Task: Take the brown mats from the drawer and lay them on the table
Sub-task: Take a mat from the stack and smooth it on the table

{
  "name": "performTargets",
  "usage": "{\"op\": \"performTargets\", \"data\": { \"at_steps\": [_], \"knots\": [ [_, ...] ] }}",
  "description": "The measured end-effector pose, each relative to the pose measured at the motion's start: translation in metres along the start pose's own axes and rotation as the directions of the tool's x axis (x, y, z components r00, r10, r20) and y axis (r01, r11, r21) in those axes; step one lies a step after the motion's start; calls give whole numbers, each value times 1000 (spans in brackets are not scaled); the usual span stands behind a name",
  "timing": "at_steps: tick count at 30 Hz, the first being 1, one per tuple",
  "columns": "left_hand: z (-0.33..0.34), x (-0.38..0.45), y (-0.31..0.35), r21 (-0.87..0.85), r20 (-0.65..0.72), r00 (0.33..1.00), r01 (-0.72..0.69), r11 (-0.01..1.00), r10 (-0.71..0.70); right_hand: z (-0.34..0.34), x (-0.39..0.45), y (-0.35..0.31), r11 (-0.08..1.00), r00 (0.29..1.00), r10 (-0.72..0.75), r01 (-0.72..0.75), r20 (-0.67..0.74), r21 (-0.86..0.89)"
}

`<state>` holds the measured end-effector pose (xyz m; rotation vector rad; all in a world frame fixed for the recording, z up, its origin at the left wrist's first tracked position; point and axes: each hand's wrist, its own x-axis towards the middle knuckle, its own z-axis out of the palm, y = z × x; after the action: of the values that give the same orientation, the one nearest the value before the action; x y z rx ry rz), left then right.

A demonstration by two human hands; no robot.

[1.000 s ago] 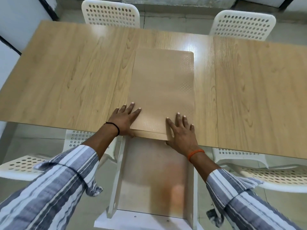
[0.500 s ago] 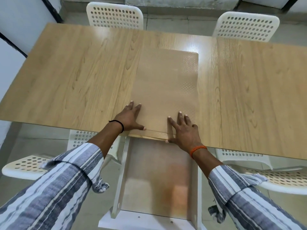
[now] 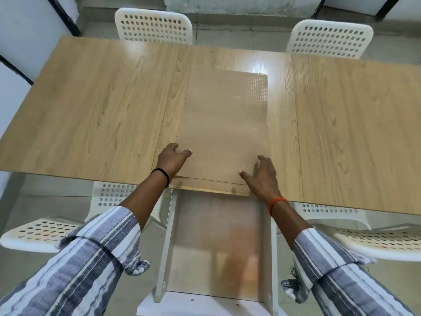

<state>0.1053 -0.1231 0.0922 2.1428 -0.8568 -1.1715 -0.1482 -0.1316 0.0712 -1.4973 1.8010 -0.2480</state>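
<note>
A stack of brown mats (image 3: 225, 119) lies lengthwise in the middle of the wooden table (image 3: 102, 115). The top mat sits slightly further in, so a strip of the lower mat (image 3: 211, 187) shows at the table's near edge. My left hand (image 3: 172, 160) is at the top mat's left edge, fingers curled over it and thumb on top. My right hand (image 3: 262, 176) holds the right near corner, thumb on the mat and fingers bent over the right edge. Below the table the white drawer (image 3: 165, 247) stands pulled out; its floor looks brownish.
Two white perforated chairs stand at the table's far side (image 3: 152, 26) (image 3: 328, 39). Two more are tucked in at the near side, left (image 3: 43, 231) and right (image 3: 376, 240) of the drawer. Bare tabletop lies on both sides of the mats.
Both hands slid apart from lying flat on the mat's near end to its left and right edges, and their fingers have curled. The mats have stayed in place.
</note>
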Motion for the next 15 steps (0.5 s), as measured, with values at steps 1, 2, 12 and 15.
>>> {"op": "performTargets", "data": {
  "at_steps": [1, 2, 12, 15],
  "knots": [
    [0, 0, 3, -36, -18, 1000, 17, 999, -17, -4, 1, -1, 999, 1000, -1, 1, 15, 35],
    [1, 1, 6, -65, -33, 999, 28, 998, -30, -8, 3, -3, 998, 1000, 0, -2, 31, 67],
    [8, -4, 14, -78, -163, 986, 30, 997, -42, -29, 11, -8, 963, 995, 89, -98, 48, 253],
    [5, -5, 12, -52, -192, 981, 3, 999, -13, -31, 9, -7, 977, 997, 61, -70, 52, 201]
  ]
}}
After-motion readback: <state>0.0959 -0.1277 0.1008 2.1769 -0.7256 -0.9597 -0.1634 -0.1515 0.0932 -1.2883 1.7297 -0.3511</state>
